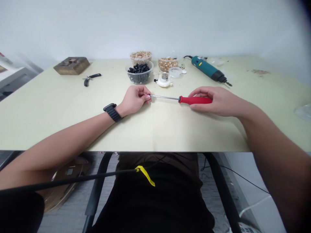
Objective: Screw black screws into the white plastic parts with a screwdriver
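A black cord [97, 176] with a yellow tag [146, 176] crosses above the person's lap, short of the desk [160, 131]. Over the desk, a watch [113, 112] circles the left wrist. The right hand [218, 101] is wrapped around the red handle of the screwdriver [186, 99], whose shaft points left, about parallel to the desk's near edge. The left hand [137, 98] pinches at the tip; whether a small piece sits between the fingers too is hidden. Beyond the hands are a white part [164, 81] and, well to the left, pliers [87, 78] with black handles. Just behind the white part lies a clear lid [175, 72]; left of it stands a bowl [139, 78] of black bits. The drill [206, 68] lies to the right, and a block [72, 66] far left. Farthest back, two tubs hold tan pieces, near the wall [155, 26].
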The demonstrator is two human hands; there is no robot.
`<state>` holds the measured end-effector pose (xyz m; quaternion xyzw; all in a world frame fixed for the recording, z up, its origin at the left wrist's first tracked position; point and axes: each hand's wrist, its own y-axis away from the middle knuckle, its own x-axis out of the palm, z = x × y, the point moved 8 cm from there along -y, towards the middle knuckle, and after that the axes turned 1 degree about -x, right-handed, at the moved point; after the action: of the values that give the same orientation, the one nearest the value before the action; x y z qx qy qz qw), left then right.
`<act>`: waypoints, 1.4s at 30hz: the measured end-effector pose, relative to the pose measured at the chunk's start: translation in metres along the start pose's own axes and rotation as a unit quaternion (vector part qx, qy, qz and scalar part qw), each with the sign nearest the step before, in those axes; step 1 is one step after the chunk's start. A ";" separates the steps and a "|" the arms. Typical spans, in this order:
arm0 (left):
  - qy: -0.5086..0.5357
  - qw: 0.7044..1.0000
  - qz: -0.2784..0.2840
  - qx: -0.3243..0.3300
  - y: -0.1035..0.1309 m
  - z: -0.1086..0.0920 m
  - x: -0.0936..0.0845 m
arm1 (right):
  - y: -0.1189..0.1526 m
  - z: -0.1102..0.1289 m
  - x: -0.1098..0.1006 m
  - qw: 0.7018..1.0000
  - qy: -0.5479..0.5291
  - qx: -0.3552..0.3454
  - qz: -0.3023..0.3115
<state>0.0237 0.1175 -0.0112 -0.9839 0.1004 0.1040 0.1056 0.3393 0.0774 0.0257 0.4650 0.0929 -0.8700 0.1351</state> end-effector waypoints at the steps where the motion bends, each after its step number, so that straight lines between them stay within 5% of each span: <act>1: 0.001 1.000 0.001 -0.001 0.000 0.000 0.000 | 0.000 0.000 0.001 1.000 0.000 0.001 0.009; 6: -0.004 1.000 0.001 -0.010 0.001 -0.002 0.001 | 0.003 -0.005 0.008 0.995 -0.068 0.056 0.039; 14: -0.016 1.000 0.006 -0.001 0.002 -0.004 0.002 | -0.002 0.000 0.006 0.999 0.028 -0.025 0.019; 42: -0.034 0.999 0.016 0.010 0.003 -0.005 0.002 | 0.004 0.008 0.004 0.998 0.031 0.024 0.053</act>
<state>0.0261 0.1127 -0.0077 -0.9769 0.1136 0.1378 0.1171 0.3322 0.0703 0.0266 0.4988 0.0511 -0.8489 0.1671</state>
